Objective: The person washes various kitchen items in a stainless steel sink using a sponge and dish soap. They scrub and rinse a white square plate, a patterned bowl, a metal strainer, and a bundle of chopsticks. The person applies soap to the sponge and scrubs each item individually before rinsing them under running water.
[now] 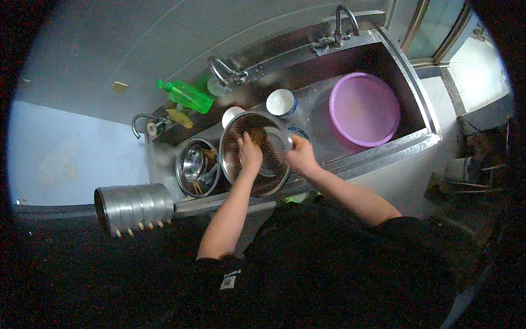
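Observation:
A large perforated metal colander (273, 154) is tilted over the metal sink, its inside facing me. My right hand (301, 154) grips its right rim. Inside it is my left hand (250, 152), its fingertips by a brownish thing, perhaps a scrubbing pad; whether it is held cannot be told. Behind the colander a white bowl (232, 117) shows in part. Blue-and-white bowls (282, 103) stand stacked just beyond, and a blue-patterned dish (299, 133) is partly hidden behind my right hand.
At the right of the sink sits a purple basin (364, 110). A metal basin (179, 172) at the left holds a small bowl and chopsticks. A green bottle (189, 96), a yellowish cloth (179, 118) and several faucets (339, 26) line the back ledge. A metal cylinder (137, 203) lies at the left.

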The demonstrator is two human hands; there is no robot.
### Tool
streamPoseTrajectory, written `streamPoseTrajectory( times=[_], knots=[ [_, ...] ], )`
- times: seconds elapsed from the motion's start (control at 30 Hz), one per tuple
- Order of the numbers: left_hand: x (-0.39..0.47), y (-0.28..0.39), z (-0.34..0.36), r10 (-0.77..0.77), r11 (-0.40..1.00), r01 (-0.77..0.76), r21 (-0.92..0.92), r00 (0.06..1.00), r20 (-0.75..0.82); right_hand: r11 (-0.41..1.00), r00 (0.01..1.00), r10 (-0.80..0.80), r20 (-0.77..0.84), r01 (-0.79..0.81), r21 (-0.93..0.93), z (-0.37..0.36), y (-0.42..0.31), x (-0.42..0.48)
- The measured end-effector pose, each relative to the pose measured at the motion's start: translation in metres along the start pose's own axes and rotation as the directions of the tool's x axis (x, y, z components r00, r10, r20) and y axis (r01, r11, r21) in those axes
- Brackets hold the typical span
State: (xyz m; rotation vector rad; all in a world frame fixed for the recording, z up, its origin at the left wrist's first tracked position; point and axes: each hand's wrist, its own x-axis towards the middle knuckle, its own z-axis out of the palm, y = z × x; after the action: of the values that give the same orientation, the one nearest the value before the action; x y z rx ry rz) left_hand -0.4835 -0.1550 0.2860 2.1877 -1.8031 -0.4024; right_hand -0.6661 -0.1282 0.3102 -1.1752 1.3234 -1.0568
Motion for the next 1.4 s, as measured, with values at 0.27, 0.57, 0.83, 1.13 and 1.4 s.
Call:
streamPoseTrajectory(
  times=[0.27, 0.57, 0.83, 1.13, 1.4],
  knots=[
    [-0.023, 0.077, -0.015, 0.347, 0.836, -0.082, -0.543, 0.845, 0.407, 0.995, 0.971, -0.102, -0.215, 0.098, -0.030, -0.044, -0.015, 0.051],
    [0.036, 0.023, -0.065, 0.668, 0.567, -0.635, 0.525, 0.727, 0.157, 0.998, 0.991, -0.062, -0.121, 0.063, 0.004, -0.044, -0.042, 0.026],
    [-0.039, 0.061, -0.036, 0.710, 0.687, -0.701, -0.190, 0.594, 0.378, 0.990, 0.960, -0.093, -0.263, 0.060, -0.129, -0.070, -0.038, 0.070],
    [-0.010, 0.008, -0.060, 0.839, 0.424, -0.850, 0.313, 0.499, 0.218, 0.931, 0.983, -0.101, -0.151, 0.040, -0.362, -0.069, -0.048, 0.079],
    [-0.051, 0.059, 0.042, 0.441, 0.844, -0.416, -0.339, 0.898, -0.003, 0.967, 0.939, -0.163, -0.301, 0.092, -0.239, -0.044, -0.028, 0.041]
  ],
)
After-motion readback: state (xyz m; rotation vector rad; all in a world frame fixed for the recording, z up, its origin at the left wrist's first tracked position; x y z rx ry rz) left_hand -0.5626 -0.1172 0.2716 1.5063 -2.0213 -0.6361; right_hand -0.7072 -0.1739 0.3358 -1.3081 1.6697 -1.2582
